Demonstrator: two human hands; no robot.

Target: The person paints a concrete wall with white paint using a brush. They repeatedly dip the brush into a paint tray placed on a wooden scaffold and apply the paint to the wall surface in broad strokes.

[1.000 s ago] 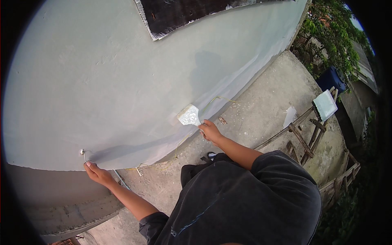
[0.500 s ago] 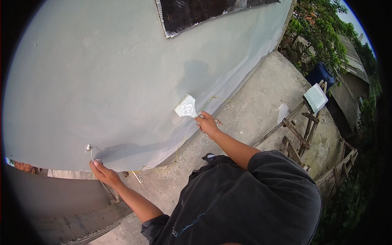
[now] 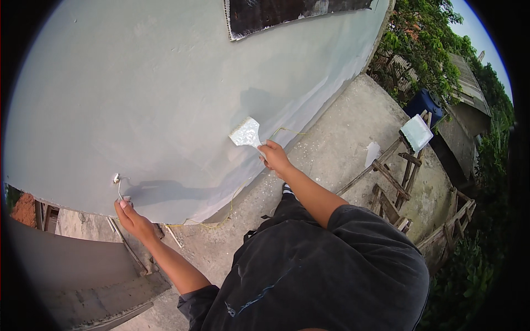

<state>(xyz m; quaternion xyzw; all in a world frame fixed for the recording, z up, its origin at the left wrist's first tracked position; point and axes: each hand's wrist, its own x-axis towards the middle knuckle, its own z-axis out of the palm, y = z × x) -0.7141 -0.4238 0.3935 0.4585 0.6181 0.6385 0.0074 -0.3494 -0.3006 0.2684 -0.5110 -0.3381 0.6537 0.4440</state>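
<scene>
A wide paintbrush coated in pale paint is gripped by its handle in my right hand. Its bristle edge faces the pale grey wall; whether it touches the wall I cannot tell. At the lower left, my left hand is closed, thumb and fingers pinching the lower end of a thin white cable. That cable runs up to a small whitish fitting at the wall. The exact shape of the end between my fingers is partly hidden.
A paint tray rests on a wooden ladder at the right. Thin yellow wire trails along the wall's foot on the paint-spotted concrete floor. A dark panel hangs above; a blue barrel stands beyond the ledge.
My view has shifted slightly, and more of the ground at lower left shows. Both hands keep their grips; the brush sits slightly higher and further left in the picture.
</scene>
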